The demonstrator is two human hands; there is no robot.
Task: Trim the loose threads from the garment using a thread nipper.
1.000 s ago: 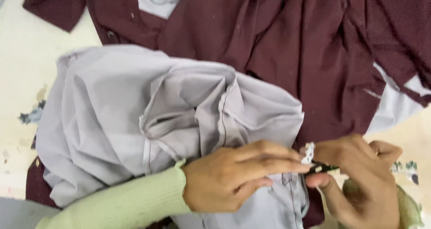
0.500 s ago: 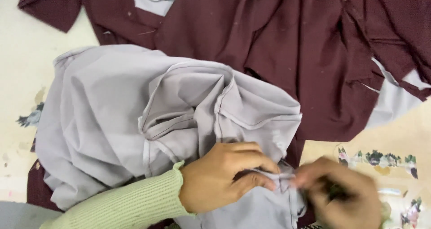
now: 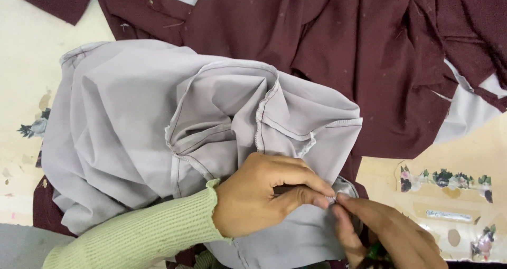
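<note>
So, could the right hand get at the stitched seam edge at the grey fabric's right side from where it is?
Probably yes. The right hand pinches the grey fabric at its lower edge alongside the left hand; the stitched seam edge lies exposed just above, with nothing covering it.

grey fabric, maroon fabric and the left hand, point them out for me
grey fabric (image 3: 121,126), head view, on the broad smooth part left of the bunched folds
maroon fabric (image 3: 317,42), head view, on the flat stretch above the grey piece
left hand (image 3: 259,197), head view, on the back of the hand
</note>
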